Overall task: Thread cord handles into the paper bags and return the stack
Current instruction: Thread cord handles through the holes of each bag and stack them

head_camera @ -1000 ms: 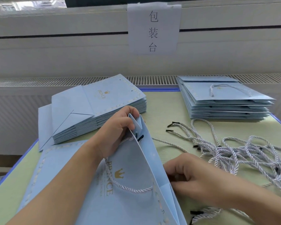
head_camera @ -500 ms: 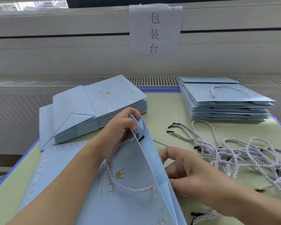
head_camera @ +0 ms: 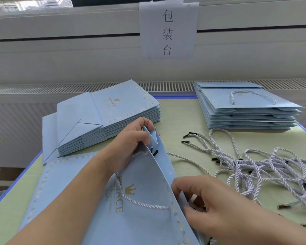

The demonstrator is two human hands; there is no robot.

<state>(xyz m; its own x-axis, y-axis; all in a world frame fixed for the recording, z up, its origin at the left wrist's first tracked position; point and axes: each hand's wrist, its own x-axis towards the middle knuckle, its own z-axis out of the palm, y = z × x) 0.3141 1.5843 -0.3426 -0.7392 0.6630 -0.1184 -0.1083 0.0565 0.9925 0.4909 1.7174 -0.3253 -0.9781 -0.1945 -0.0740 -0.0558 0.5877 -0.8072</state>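
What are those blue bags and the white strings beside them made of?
The bag in the left hand looks like stiff matte paper or thin card: it keeps sharp creases and carries gold print. The loose strings look like twisted cord, perhaps cotton or synthetic, by their spiral strands. Their dark tips seem plastic or metal; too small to tell.

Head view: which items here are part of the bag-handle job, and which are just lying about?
In the job:
- open bag, left hand gripping its top
- right hand at its side
- loose cords
- unthreaded stack
- finished stack

Just there:
- paper sign
- vent grille
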